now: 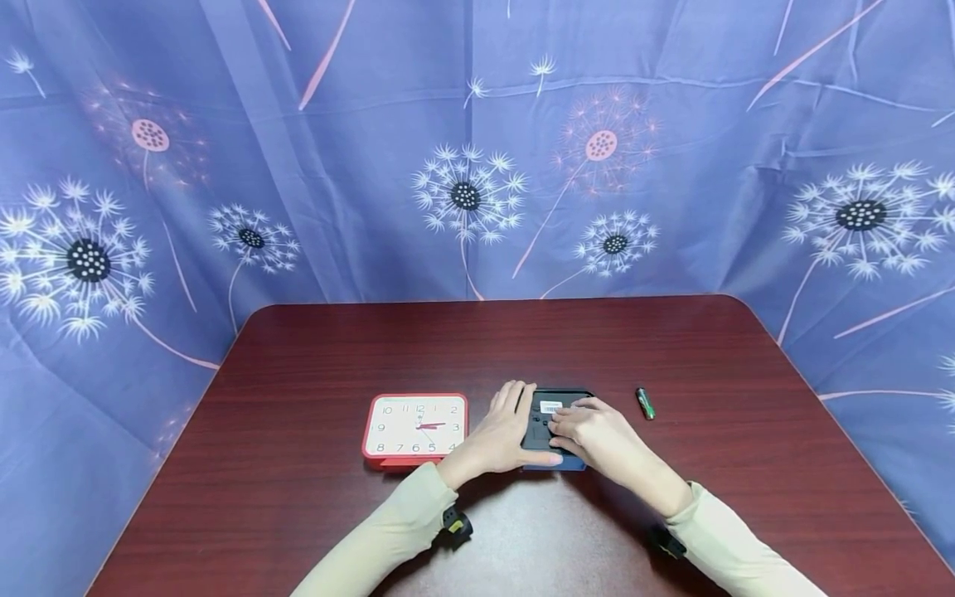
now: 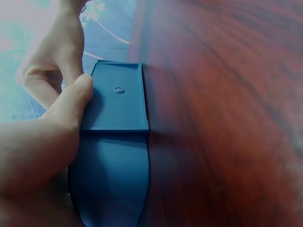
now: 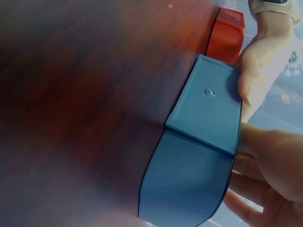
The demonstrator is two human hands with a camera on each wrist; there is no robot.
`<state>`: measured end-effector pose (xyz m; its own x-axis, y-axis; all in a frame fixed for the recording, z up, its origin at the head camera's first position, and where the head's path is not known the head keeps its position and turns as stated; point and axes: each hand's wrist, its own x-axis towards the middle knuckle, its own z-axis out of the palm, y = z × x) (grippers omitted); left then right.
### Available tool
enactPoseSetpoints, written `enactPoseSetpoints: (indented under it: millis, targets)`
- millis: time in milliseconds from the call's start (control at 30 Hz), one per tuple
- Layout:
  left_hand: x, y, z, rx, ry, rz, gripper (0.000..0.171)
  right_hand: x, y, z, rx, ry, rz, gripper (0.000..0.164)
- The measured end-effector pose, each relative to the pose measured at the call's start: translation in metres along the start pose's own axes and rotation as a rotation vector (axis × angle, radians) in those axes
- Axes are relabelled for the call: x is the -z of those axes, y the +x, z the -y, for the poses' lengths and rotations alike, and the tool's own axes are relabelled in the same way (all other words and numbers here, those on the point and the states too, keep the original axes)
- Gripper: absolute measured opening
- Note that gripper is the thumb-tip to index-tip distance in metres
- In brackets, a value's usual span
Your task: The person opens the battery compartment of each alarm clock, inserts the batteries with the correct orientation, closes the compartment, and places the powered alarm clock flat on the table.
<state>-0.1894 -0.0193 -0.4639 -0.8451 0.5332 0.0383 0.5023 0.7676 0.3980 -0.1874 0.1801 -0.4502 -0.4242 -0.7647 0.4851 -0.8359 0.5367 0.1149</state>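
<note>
A blue clock point(image 1: 555, 464) with a black back lies with that back facing up, a white barcode label and small knobs showing on it. My left hand point(image 1: 498, 435) grips its left part, fingers toward the far side and thumb along the near edge. In the left wrist view that thumb point(image 2: 83, 87) bears on the edge of the blue side. The bent fingers of my right hand point(image 1: 597, 435) touch the right part of the back; whatever lies under their tips is hidden. In the right wrist view the right hand point(image 3: 279, 165) is beside the clock's edge.
To the left a red clock point(image 1: 403, 425) lies face up, partly behind the left forearm. A green and black battery point(image 1: 645, 404) lies right of the right hand. The dark red table point(image 1: 298, 348) ends at a blue dandelion-print curtain point(image 1: 358, 207).
</note>
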Motion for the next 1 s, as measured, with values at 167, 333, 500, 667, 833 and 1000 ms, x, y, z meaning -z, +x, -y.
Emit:
enactPoseSetpoints:
  millis: [167, 333, 500, 667, 833, 1000]
  targets:
    - [-0.0007, 0.0008, 0.0016, -0.017, -0.022, -0.025, 0.107, -0.0012, 0.0016, -0.0046, 0.16, -0.088, -0.03, 0.018]
    - [0.0001, 0.0006, 0.0009, -0.02, -0.052, -0.028, 0.107, -0.001, 0.003, -0.0063, 0.225, -0.106, -0.04, 0.018]
    - [0.0006, 0.0006, 0.0003, -0.019, -0.048, -0.027, 0.107, -0.001, 0.0042, -0.0069, 0.252, -0.122, -0.039, 0.016]
    - [0.0003, 0.0006, -0.0002, -0.008, -0.041, -0.011, 0.108, -0.0012, 0.0017, -0.0097, 0.254, -0.097, -0.04, 0.011]
    - [-0.0001, -0.0002, -0.0002, 0.01, -0.054, 0.004, 0.108, -0.0014, 0.0011, -0.0106, 0.189, 0.016, -0.055, 0.011]
    - [0.0, 0.0006, -0.0002, 0.005, -0.06, -0.002, 0.107, 0.0004, 0.005, -0.0095, 0.183, 0.04, -0.04, 0.026]
